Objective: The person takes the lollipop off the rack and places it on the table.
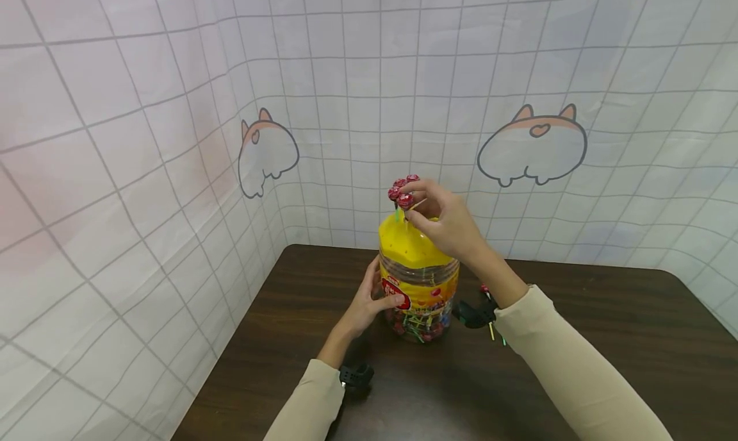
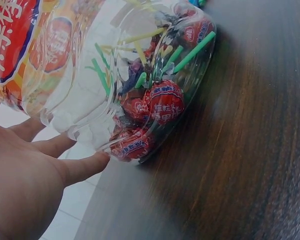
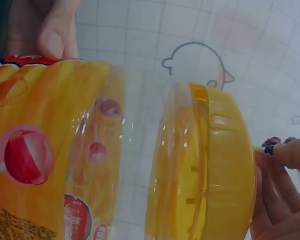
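Note:
A big clear plastic jar (image 1: 429, 293) with a yellow label and yellow lid (image 1: 406, 242) stands upright on the table. Wrapped lollipops with green and yellow sticks lie inside its bottom, seen close in the left wrist view. My left hand (image 1: 364, 303) holds the jar's left side, thumb across the label. Several red-wrapped lollipops (image 1: 394, 193) stand stick-down in the lid's top. Over the lid, my right hand (image 1: 441, 216) pinches a lollipop (image 3: 271, 145) near its head; in the right wrist view its pale stick meets the lid.
On the dark wooden table (image 1: 277, 325), loose lollipops (image 1: 486, 290) lie right of the jar, partly hidden by the right forearm. Black straps with cameras (image 1: 357, 375) sit at both wrists. A white gridded curtain (image 1: 346, 75) hangs behind and at left.

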Demonstrator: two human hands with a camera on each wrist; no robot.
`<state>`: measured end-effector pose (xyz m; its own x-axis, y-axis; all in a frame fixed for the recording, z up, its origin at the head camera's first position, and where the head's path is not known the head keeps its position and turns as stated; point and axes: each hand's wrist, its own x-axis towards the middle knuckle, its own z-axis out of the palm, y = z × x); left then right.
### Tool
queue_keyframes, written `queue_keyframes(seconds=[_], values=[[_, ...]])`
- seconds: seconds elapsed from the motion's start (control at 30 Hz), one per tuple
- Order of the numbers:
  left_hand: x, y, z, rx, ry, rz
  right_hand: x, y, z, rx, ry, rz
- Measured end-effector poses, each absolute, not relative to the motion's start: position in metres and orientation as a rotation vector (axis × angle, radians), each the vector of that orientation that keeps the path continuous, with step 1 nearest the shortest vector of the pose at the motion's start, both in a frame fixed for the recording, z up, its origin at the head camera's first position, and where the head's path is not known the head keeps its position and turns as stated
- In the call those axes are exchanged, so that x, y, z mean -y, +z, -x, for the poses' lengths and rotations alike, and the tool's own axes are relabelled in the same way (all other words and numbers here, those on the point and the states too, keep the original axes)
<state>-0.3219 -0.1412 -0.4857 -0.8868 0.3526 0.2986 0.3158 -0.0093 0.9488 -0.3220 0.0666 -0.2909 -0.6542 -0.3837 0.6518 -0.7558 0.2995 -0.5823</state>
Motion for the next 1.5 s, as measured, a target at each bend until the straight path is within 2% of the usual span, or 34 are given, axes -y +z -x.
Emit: queue_keyframes(seconds=[0.37,0.6,0.97,1.5], values=[[0.141,-0.484,0.321,-2.195,2.088,-0.747,-0.084,-0.28,0.314,2.05,1.452,-0.949],[0.142,-0.486,0.321,-2.199,2.09,-0.73,-0.105,-0.286,0.311,2.054,1.48,-0.905],[0.141,-0.487,0.321,-2.193,2.086,-0.727,-0.146,-0.312,0.303,2.047,1.53,-0.838],[0.14,-0.486,0.321,-2.193,2.087,-0.745,-0.199,-0.37,0.292,2.148,1.51,-0.591]])
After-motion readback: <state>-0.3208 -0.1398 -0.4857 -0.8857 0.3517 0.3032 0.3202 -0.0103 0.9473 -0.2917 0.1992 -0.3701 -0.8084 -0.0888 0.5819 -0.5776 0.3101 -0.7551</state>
